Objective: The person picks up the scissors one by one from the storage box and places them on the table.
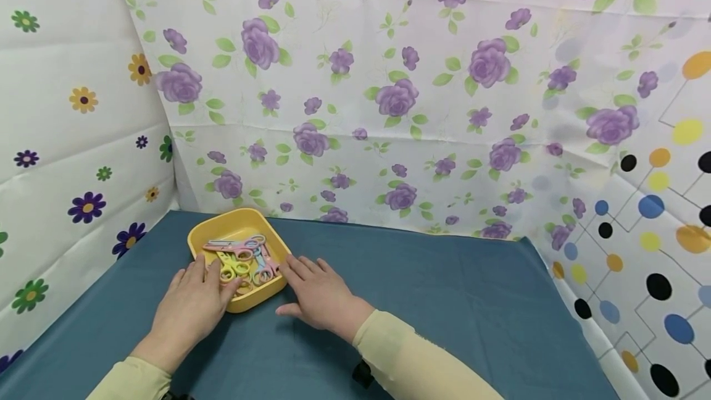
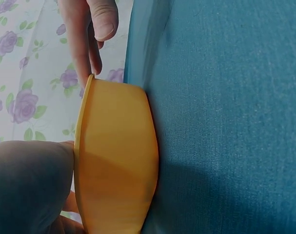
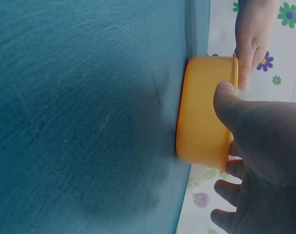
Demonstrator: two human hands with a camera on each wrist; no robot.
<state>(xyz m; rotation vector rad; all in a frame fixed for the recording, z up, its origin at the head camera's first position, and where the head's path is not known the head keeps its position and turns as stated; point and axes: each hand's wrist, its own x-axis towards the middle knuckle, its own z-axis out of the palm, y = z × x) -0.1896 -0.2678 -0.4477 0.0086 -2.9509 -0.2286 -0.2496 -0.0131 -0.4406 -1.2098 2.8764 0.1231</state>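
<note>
The yellow plastic tub (image 1: 260,300), holding several pairs of small scissors (image 1: 236,247), sat toward the left of the table (image 1: 444,313). The left hand (image 1: 191,306) rested at its left rim, fingers loosely extended; the right hand (image 1: 323,295) touched the right rim, fingers straight, thumb apart. Neither appeared to pinch anything. The step seemed to be steadying or positioning the tub; the next move likely called for even pressure from both sides.

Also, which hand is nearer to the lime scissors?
Left. The left hand is close beside the lime scissors, at the left rim of the yellow tray; the right hand is farther, at the right rim.
</note>
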